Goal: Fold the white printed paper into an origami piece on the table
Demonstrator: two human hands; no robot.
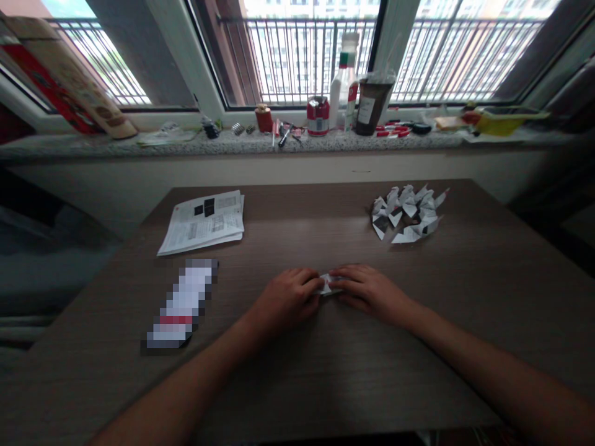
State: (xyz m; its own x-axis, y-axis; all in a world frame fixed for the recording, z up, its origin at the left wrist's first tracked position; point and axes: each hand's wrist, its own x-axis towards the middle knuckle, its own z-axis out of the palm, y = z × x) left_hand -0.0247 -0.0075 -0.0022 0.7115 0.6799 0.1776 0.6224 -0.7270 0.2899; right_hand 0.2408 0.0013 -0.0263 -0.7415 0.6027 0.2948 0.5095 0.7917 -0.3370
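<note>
A small folded piece of white printed paper (327,284) lies on the table between my two hands. My left hand (294,293) closes on its left end, fingertips pressed against the paper. From the other side my right hand (365,289) presses on its right end with the fingers held together. Most of the paper is hidden under the fingers. Beyond my right hand sits a ring of folded paper pieces (409,212), pointed and printed in black. A stack of printed sheets (204,222) rests at the back left of the table.
A pixelated phone-like slab (182,303) lies left of my left arm on the brown table (297,378). Along the stone windowsill (176,147) stand a red-and-silver can (318,116), a clear bottle (341,93), a dark drink cup (370,105) and red-handled tools (393,131).
</note>
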